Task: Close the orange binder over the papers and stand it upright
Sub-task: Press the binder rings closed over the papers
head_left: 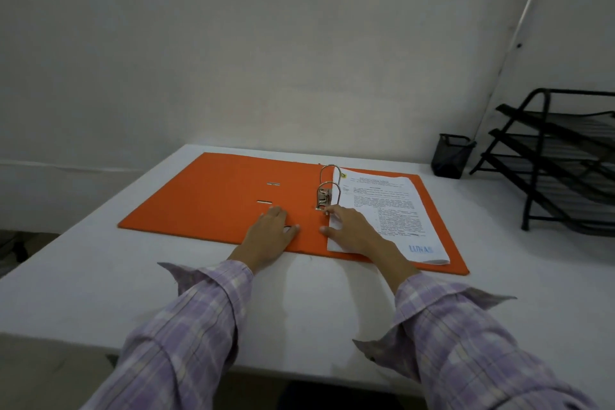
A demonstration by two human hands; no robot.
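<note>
The orange binder [213, 196] lies flat and wide open on the white table [100, 276]. A stack of printed papers [382, 206] sits on its right half, threaded on the metal ring mechanism [327, 191] at the spine. My left hand [269, 236] rests palm down on the binder's near edge, just left of the spine, fingers spread. My right hand [349, 231] lies flat over the near left part of the papers, its fingertips touching the lever of the ring mechanism. Neither hand grips anything.
A black mesh pen cup [451, 156] stands at the back right of the table. A black tiered letter tray rack [562, 156] stands further right. A pale wall runs close behind the table. The table's near edge is just below my forearms.
</note>
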